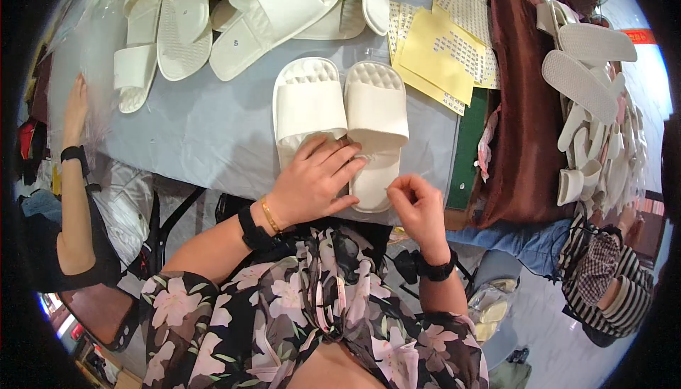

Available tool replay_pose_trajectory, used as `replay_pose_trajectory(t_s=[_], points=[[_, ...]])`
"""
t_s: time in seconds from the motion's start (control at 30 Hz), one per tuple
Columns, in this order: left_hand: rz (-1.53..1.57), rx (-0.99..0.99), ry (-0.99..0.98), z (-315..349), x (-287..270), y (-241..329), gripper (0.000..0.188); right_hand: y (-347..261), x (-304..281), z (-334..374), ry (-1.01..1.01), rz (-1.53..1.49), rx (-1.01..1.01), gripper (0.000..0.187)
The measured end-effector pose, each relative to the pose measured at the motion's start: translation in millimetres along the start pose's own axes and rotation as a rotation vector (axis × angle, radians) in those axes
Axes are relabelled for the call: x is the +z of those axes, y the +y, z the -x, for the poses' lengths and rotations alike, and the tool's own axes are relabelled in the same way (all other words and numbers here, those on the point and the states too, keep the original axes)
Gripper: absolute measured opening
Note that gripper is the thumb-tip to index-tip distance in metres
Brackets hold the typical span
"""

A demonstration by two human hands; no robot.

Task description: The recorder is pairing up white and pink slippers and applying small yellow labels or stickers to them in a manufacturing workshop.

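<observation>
The left hand (pixel 312 180) lies flat, fingers spread, on the heel ends of a pair of white slippers (pixel 340 126). The right hand (pixel 418 204) hovers just right of the heels, fingertips pinched together; what they pinch is too small to tell. The pair lies side by side, touching, on the grey surface (pixel 198 134), long axes running away from the person, toes at the far end.

A grey-covered work surface (pixel 206 134) carries a pair of white slide slippers (pixel 340 116) lying side by side near its front edge. A loose heap of matching white slippers (pixel 234 6) crowds the far side. Yellow printed sheets (pixel 443 52) lie fanned at the right, next to a green strip (pixel 468 141) and a brown cloth (pixel 518 105) draped along that edge.
</observation>
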State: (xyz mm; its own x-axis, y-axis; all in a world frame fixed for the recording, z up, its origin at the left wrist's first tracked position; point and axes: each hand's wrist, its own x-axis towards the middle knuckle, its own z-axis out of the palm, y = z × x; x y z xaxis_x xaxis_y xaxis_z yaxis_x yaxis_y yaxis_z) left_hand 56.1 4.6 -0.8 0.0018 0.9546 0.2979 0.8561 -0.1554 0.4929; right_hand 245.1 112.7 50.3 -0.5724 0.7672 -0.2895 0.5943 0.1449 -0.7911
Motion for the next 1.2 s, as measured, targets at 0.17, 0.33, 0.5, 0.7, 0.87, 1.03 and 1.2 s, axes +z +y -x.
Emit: replay_pose_trajectory(t_s=[0.17,0.33,0.5,0.7,0.87,1.03,1.2], points=[[0.000,0.013,0.016,-2,2,0,0.059,15,8,-10,-0.008,-0.009,-0.052,0.010],[-0.009,0.008,0.009,-3,1,1,0.058,8,13,-19,0.012,0.073,-0.062,0.011],[-0.013,0.001,0.000,-4,1,3,0.058,8,13,-24,0.004,0.124,-0.075,0.011],[-0.011,-0.005,0.001,-3,1,4,0.057,2,15,-26,0.016,0.213,-0.091,0.012],[-0.014,-0.015,-0.014,-5,0,5,0.057,8,14,-29,0.047,0.258,-0.111,0.018],[-0.009,-0.007,-0.007,-9,0,2,0.058,8,8,-37,0.084,0.180,-0.036,0.024],[-0.052,0.024,-0.033,-14,-10,2,0.057,9,11,-36,0.153,0.195,-0.118,0.025]])
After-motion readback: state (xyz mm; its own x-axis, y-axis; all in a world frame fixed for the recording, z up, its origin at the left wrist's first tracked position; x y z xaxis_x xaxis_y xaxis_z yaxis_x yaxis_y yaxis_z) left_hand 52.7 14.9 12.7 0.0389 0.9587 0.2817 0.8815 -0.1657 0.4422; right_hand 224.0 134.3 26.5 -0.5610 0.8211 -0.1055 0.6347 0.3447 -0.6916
